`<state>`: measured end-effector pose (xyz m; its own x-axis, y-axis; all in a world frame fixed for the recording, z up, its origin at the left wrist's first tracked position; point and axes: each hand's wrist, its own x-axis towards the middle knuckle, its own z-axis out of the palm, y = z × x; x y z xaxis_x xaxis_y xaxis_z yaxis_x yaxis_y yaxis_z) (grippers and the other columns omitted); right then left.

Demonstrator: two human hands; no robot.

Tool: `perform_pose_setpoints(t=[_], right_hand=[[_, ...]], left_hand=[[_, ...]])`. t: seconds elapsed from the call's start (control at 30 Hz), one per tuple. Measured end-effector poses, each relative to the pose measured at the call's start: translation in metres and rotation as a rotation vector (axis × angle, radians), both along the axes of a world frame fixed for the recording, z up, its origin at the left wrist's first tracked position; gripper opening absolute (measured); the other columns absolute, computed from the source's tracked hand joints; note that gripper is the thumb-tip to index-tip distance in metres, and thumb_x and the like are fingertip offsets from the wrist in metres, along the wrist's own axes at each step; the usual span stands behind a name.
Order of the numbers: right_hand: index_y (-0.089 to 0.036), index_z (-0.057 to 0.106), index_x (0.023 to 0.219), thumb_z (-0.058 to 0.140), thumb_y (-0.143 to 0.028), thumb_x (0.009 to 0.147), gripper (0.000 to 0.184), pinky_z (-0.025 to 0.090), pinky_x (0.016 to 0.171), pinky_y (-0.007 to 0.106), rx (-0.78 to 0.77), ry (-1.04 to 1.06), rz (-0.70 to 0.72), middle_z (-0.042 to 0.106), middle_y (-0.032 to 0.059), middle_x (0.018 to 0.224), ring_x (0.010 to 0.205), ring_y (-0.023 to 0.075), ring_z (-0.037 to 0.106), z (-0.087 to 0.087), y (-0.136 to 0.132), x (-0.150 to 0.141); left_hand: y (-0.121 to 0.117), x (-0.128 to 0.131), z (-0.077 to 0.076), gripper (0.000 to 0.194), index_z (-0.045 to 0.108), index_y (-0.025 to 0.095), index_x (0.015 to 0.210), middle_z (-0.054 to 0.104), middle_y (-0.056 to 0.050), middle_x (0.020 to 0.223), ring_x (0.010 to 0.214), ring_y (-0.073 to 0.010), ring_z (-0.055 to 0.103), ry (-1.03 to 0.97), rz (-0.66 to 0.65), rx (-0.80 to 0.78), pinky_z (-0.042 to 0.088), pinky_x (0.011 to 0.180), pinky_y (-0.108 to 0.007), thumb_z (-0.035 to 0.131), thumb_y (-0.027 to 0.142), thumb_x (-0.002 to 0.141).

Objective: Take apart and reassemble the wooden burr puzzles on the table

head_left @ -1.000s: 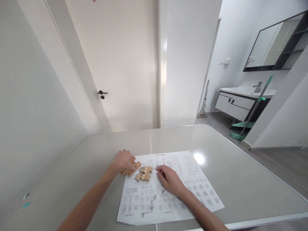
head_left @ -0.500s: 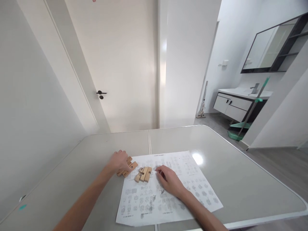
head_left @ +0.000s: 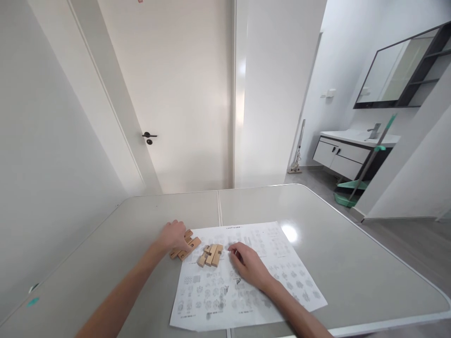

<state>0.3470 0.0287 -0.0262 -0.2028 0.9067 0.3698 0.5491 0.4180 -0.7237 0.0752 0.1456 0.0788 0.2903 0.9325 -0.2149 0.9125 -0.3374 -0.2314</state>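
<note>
Grey table point(head_left: 317, 225) | marked wooden pieces point(head_left: 191, 246) apparently being handled by left hand point(head_left: 174, 235), grip unclear | right hand point(head_left: 248, 265) curled beside pale blocks point(head_left: 213, 256), contents hidden | pinch probably needed for lifting

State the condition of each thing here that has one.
White black-handled door: shut
White vanity cabinet: shut
White printed paper sheet: spread open
Pale notched wooden blocks: grouped together, on the sheet
Brown wooden blocks: partly covered by left hand
Right hand: fingers curled, over the sheet
</note>
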Motion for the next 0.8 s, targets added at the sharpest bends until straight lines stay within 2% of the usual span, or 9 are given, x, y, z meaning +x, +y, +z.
perform_pose_setpoints(t=[0.2,0.37,0.53,0.7,0.8], right_hand=[[-0.023,0.062,0.11,0.042,-0.028,0.105,0.021,0.049,0.07,0.033,-0.008,0.003,0.003,0.07,0.0055,0.093,0.079,0.0224,0.065,0.0,0.0,0.0],[-0.023,0.063,0.109,0.043,-0.029,0.104,0.021,0.049,0.071,0.033,-0.025,0.015,0.004,0.07,0.0057,0.094,0.081,0.0223,0.064,0.0,-0.001,0.001],[-0.022,0.063,0.108,0.042,-0.03,0.105,0.023,0.049,0.074,0.034,-0.043,0.017,0.012,0.07,0.0067,0.096,0.083,0.0227,0.064,0.0,-0.001,0.0],[-0.021,0.063,0.11,0.042,-0.03,0.104,0.023,0.048,0.074,0.035,-0.047,0.021,0.008,0.07,0.0072,0.096,0.083,0.023,0.063,-0.001,-0.001,0.0],[-0.021,0.064,0.109,0.043,-0.03,0.104,0.023,0.047,0.075,0.035,-0.038,0.036,0.012,0.07,0.0073,0.096,0.083,0.023,0.063,-0.002,0.0,0.0]], left_hand=[[0.003,-0.003,-0.003,0.053,0.074,0.016,0.089,0.074,-0.02,0.1,0.101,-0.0399,0.069,-0.026,0.008,-0.003,0.053,0.09,-0.047,0.073,0.057,0.056],[0.006,-0.007,-0.005,0.045,0.071,0.017,0.077,0.073,-0.019,0.091,0.091,-0.0381,0.07,-0.068,0.016,-0.011,0.054,0.083,-0.046,0.073,0.056,0.055],[0.003,-0.007,-0.001,0.037,0.066,0.019,0.068,0.073,-0.018,0.086,0.088,-0.0374,0.069,-0.133,0.027,-0.013,0.052,0.077,-0.042,0.072,0.052,0.053],[-0.005,0.005,0.006,0.027,0.057,0.022,0.053,0.067,-0.008,0.064,0.073,-0.0294,0.066,-0.265,0.051,-0.077,0.044,0.066,-0.034,0.069,0.045,0.055],[-0.008,0.013,0.011,0.023,0.061,0.022,0.055,0.066,-0.002,0.062,0.069,-0.0232,0.063,-0.397,0.05,-0.154,0.04,0.063,-0.029,0.07,0.044,0.055]])
